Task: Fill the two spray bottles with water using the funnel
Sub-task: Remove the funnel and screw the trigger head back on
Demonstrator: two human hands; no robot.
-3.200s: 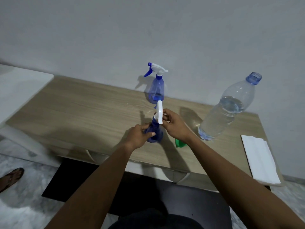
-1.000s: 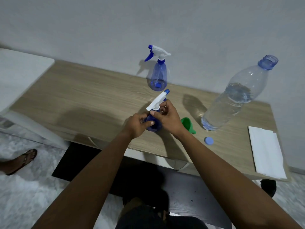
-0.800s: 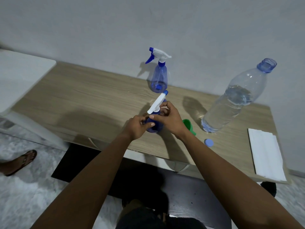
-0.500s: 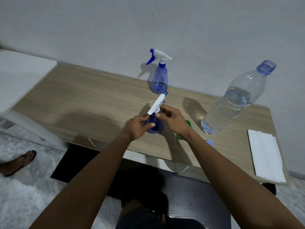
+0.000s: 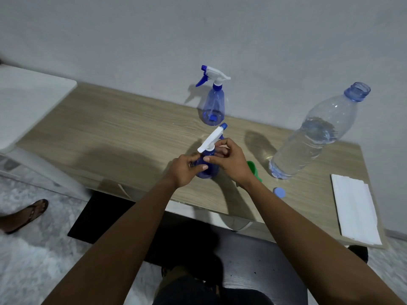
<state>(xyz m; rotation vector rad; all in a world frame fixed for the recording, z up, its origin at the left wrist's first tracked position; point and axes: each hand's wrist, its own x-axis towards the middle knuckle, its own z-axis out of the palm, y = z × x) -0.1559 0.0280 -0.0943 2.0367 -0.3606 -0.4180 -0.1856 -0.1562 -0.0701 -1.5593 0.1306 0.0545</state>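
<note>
The left hand (image 5: 186,168) grips the near bottle (image 5: 210,171), upright on the counter (image 5: 110,128). The right hand (image 5: 230,160) pinches its sprayer (image 5: 211,138) at the neck.

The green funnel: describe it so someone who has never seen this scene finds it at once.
On the wooden table, look between the right hand and the big water bottle. The funnel lies there, partly hidden behind that hand. It is the only green thing on the table.
</note>
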